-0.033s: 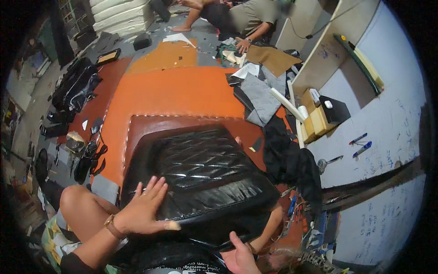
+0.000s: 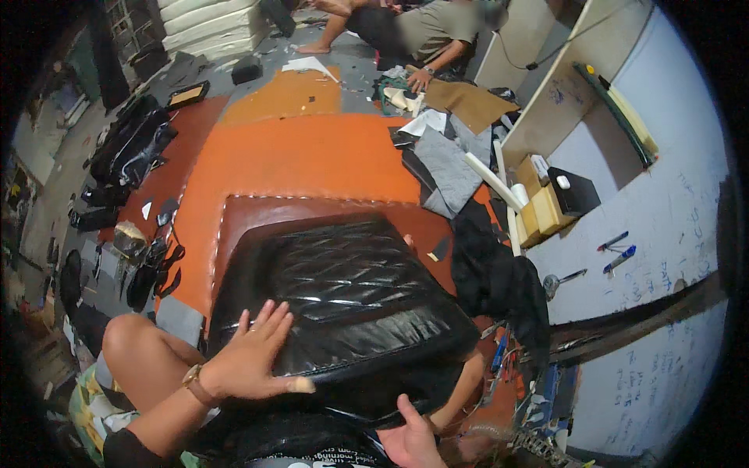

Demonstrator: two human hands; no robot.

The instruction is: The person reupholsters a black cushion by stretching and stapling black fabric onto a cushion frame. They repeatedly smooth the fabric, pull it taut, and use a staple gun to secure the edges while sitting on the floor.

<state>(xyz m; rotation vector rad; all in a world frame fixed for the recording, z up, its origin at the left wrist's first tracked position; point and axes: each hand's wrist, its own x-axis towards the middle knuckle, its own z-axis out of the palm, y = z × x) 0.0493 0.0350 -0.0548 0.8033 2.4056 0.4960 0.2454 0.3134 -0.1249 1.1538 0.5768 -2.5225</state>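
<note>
Blk quilted cushion (image 2: 351, 300) is at near edge of brown sheet (image 2: 312, 208), hiding much of it. L hand (image 2: 246, 363): grip open, palm down, fingers spread on cushion's near-L part. R hand (image 2: 410, 437): thumb up at cushion's near edge, fingers hidden, can't tell if grip's closed. Blk cloth (image 2: 485, 261) bunched nr sheet's R edge; 2 pens (image 2: 620, 259) w/ white panel (image 2: 659, 222) behind, farther R.
</note>
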